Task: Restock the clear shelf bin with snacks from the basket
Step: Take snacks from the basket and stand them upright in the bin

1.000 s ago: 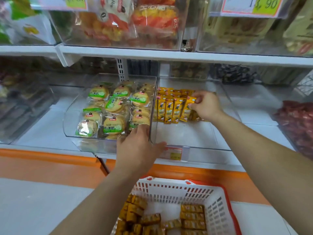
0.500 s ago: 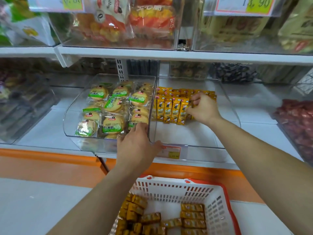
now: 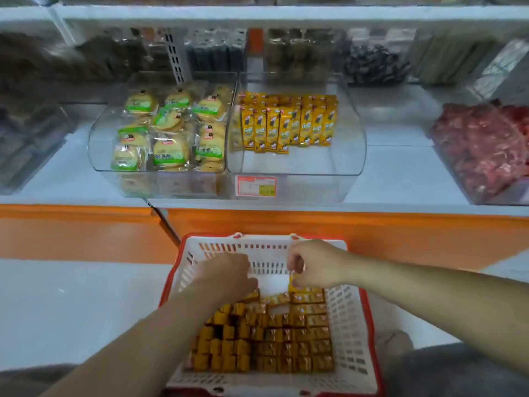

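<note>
Curling fingers over basket [image 3: 355,296]: left hand [image 3: 226,277], right hand [image 3: 315,265], grasp unclear. Snack packs [image 3: 272,336] lie just beneath, nearer the wrists.

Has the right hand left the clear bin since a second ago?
Yes. The right hand has come down out of the clear shelf bin, past the orange ledge, into the basket, above its yellow packs.

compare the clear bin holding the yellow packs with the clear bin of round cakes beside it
The yellow-pack bin is filled only at its back, front floor bare; the cake bin is filled to its front. The yellow-pack bin holds slim yellow packs in rows; the cake bin holds round cakes piled loosely. A red price tag shows on the yellow-pack bin, none on the cake bin. Both are clear, on the white shelf.
</note>
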{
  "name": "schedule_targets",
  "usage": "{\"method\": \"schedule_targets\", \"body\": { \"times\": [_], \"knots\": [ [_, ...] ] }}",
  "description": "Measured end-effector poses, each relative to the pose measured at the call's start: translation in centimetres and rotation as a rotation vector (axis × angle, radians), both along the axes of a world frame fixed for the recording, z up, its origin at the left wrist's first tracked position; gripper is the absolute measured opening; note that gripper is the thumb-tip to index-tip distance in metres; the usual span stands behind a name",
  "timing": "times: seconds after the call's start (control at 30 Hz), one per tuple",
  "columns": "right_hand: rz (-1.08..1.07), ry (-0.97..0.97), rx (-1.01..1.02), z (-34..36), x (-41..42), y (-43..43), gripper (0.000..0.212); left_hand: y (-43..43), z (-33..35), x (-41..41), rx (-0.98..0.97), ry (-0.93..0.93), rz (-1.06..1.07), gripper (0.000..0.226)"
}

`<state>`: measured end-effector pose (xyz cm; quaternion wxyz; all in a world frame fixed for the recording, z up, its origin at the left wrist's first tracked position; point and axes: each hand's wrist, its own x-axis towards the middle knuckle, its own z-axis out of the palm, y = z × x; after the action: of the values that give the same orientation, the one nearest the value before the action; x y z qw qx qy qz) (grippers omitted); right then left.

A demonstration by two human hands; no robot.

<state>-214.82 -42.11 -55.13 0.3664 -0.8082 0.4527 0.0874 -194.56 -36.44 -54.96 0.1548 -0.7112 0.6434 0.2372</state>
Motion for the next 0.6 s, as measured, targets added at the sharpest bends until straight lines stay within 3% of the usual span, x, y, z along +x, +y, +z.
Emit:
{"method": "schedule_targets", "body": {
  "times": [0.1,0.2,0.23,0.37,0.47,0.6],
  "knots": [
    [-0.033,0.176,0.116,-7.4,-0.8,-0.1,0.033,0.6,-5.6,1.1,0.112,-0.035,0.049,0.054],
    [-0.190,0.157,0.116,-13.5,-1.4,-1.3,0.025,1.0,-11.4,0.8,0.147,0.042,0.130,0.083],
    [-0.249,0.141,0.097,-15.3,-1.5,-1.6,0.031,1.0,-13.2,0.6,0.153,0.069,0.143,0.085],
    [-0.345,0.148,0.084,-21.3,-1.4,-1.8,0.061,0.1,-18.5,0.1,0.069,0.114,0.093,0.060],
    [-0.431,0.175,0.125,-24.6,-1.4,-1.3,0.068,-1.4,-21.5,0.4,0.012,0.159,0.098,0.057],
    [-0.506,0.153,0.034,-26.9,-1.4,-0.7,0.069,-3.0,-25.0,1.4,0.112,0.153,0.100,0.043]
  ]
}}
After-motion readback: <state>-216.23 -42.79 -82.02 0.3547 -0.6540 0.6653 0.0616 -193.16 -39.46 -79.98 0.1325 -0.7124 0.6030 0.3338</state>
